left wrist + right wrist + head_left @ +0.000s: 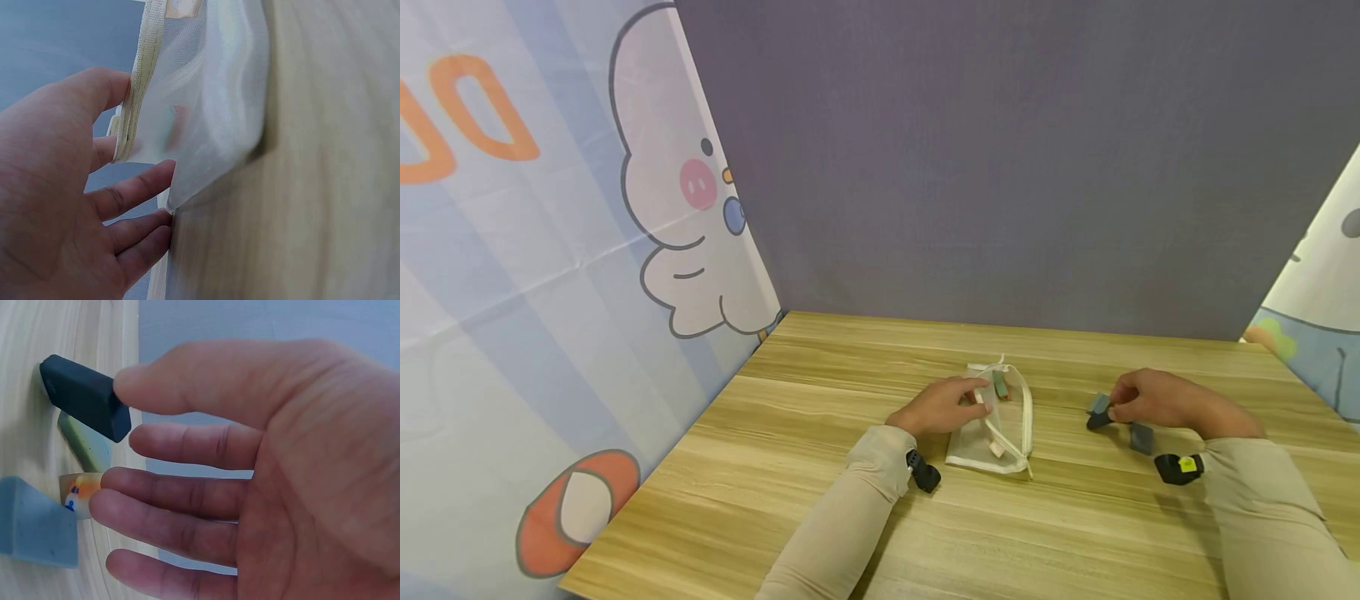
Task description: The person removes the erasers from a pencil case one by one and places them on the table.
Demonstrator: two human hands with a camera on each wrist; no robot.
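Note:
A white mesh bag (970,450) with a zipper edge lies on the table, its mouth held apart. My left hand (942,406) pinches the zipper edge (134,94) between thumb and index finger; the other fingers touch the bag's lower corner. Inside the bag are a green piece with a reddish end (1001,385) and a pale piece (997,449). On the right, my right hand (1157,398) pinches the end of a dark rectangular block (84,394) between thumb and index finger. Near it lie a blue-grey block (44,525), a green block (87,447) and an orange-and-white patterned piece (84,490).
The wooden table (850,367) meets a dark grey panel (970,167) at the back. A printed cloth (572,292) hangs along the left side, and another cloth shows at the far right.

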